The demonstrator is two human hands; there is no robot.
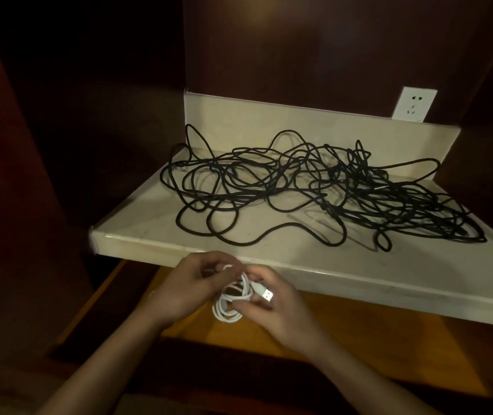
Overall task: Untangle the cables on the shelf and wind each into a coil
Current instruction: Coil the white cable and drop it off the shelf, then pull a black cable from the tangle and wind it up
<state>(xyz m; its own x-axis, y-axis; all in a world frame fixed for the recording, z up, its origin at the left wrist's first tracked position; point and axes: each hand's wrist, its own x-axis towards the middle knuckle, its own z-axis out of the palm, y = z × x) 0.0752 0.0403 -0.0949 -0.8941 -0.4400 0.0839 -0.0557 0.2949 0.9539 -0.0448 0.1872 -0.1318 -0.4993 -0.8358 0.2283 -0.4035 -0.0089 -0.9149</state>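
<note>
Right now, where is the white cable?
In the head view, the white cable is low and centre, coiled and held between the left hand and right hand, just before the shelf edge.

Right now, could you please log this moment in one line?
both hands grip white cable coil | black cables tangled on shelf

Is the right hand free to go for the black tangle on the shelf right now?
Probably not yet: the right hand and left hand both grip the white cable. The path to the black tangle looks unobstructed.
</note>
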